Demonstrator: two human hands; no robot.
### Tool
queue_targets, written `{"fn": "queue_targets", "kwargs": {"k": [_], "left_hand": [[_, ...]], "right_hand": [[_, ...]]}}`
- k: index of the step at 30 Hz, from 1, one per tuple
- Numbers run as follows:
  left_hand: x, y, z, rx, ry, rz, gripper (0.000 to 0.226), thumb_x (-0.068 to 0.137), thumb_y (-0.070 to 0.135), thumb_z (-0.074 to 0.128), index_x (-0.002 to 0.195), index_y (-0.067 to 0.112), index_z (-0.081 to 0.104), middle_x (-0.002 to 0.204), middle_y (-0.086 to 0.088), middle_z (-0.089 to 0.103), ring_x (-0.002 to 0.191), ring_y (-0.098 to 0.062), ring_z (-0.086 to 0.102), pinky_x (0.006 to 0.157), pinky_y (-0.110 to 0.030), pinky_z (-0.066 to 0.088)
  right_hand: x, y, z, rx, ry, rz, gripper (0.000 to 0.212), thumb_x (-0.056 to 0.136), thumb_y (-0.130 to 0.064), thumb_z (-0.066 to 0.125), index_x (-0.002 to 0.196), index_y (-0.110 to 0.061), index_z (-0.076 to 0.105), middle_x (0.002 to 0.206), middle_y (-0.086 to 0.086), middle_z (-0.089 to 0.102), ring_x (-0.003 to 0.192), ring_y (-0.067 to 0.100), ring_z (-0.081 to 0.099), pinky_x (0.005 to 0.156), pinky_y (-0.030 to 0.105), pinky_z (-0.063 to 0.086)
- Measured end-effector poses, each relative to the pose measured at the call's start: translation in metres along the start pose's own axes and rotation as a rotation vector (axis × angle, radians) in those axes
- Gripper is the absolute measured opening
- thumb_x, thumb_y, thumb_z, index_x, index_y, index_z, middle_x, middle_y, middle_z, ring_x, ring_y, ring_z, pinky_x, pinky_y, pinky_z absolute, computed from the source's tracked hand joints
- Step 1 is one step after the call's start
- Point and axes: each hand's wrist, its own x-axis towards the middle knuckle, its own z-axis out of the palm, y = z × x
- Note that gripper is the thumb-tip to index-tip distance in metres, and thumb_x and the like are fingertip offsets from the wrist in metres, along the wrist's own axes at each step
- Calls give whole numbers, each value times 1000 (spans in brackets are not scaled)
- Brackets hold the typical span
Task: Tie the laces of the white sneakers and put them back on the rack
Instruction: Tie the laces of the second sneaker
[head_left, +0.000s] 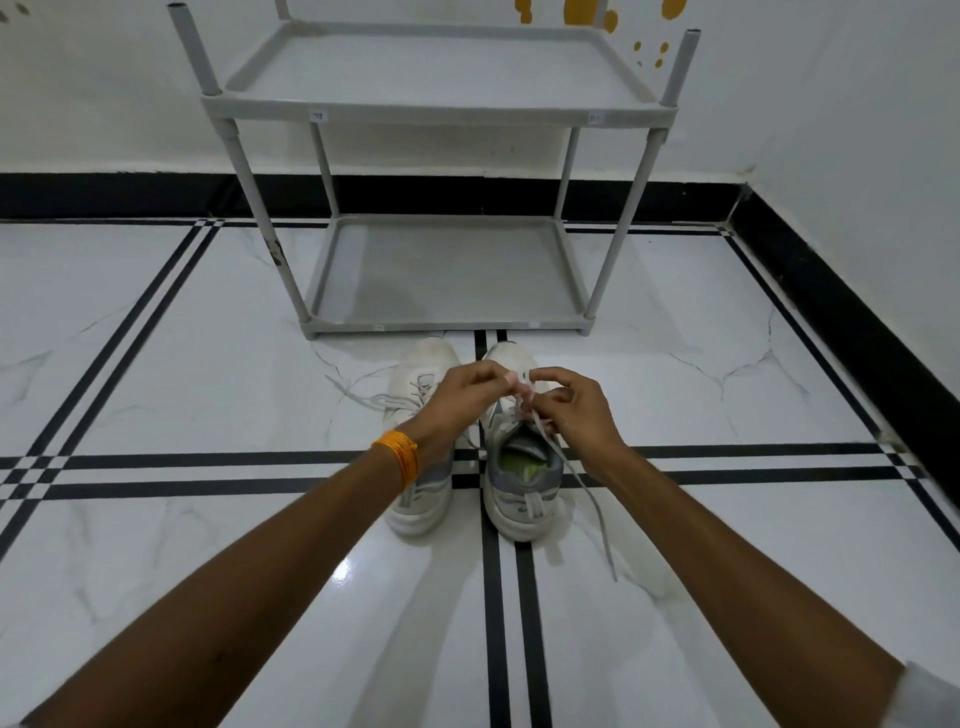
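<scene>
The lace of the right sneaker is pinched by the left hand and right hand. Both sneakers are positioned just before the rack.

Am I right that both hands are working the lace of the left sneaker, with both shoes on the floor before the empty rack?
Not quite: the head view shows the left hand and right hand pinching the lace of the right sneaker. The left sneaker sits untouched. Both shoes are on the floor before the empty rack.
</scene>
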Motion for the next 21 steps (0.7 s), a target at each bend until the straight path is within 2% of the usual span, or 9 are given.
{"fn": "queue_targets", "kwargs": {"k": [3, 6, 8, 12, 16, 18, 21], "left_hand": [[0, -12, 12, -170, 91, 27, 25, 97, 20, 56, 102, 0, 70, 105, -15, 73, 101, -20, 69, 88, -27, 54], [6, -17, 16, -188, 147, 71, 22, 94, 17, 61, 101, -1, 71, 102, -21, 72, 101, -33, 68, 90, -37, 57], [9, -19, 18, -121, 165, 108, 21, 93, 16, 61, 103, 1, 72, 99, -18, 74, 97, -30, 70, 88, -35, 58], [12, -26, 21, 103, 173, 221, 18, 91, 15, 64, 104, 9, 75, 97, -8, 76, 89, -16, 72, 81, -23, 58], [14, -28, 24, 237, 254, 301, 10, 84, 13, 72, 92, 11, 76, 89, -5, 75, 82, -12, 71, 77, -22, 55], [15, -25, 24, 218, 286, 303, 10, 79, 12, 77, 86, 8, 70, 79, -5, 75, 73, -11, 71, 69, -21, 56], [16, -23, 22, 197, 310, 287, 31, 78, 12, 78, 90, 9, 49, 71, -5, 72, 67, -11, 71, 65, -24, 59]], "right_hand": [[1, 0, 2, -7, 8, -29, 28, 85, -25, 74, 109, -13, 68, 75, 15, 74, 69, 25, 74, 57, 25, 54], [2, 0, -3, -8, -70, -2, 30, 86, -13, 72, 115, -15, 67, 73, 11, 73, 63, 22, 67, 62, 27, 55], [2, -2, -5, -1, -150, 19, 36, 84, -1, 70, 118, -14, 65, 73, 9, 72, 66, 18, 67, 67, 26, 56], [3, -6, -9, 24, -192, 30, 37, 83, 7, 68, 114, -13, 66, 70, 7, 71, 71, 18, 69, 73, 29, 58], [4, -6, -7, 6, -205, 26, 40, 83, 9, 66, 116, -14, 65, 72, 7, 72, 75, 21, 70, 77, 34, 60], [4, -6, -6, 11, -217, 34, 40, 83, 11, 64, 113, -17, 65, 73, 7, 72, 74, 20, 69, 75, 32, 59], [4, -7, -7, 16, -225, 48, 40, 83, 11, 65, 110, -19, 65, 76, 8, 71, 76, 22, 67, 74, 32, 58]]}}
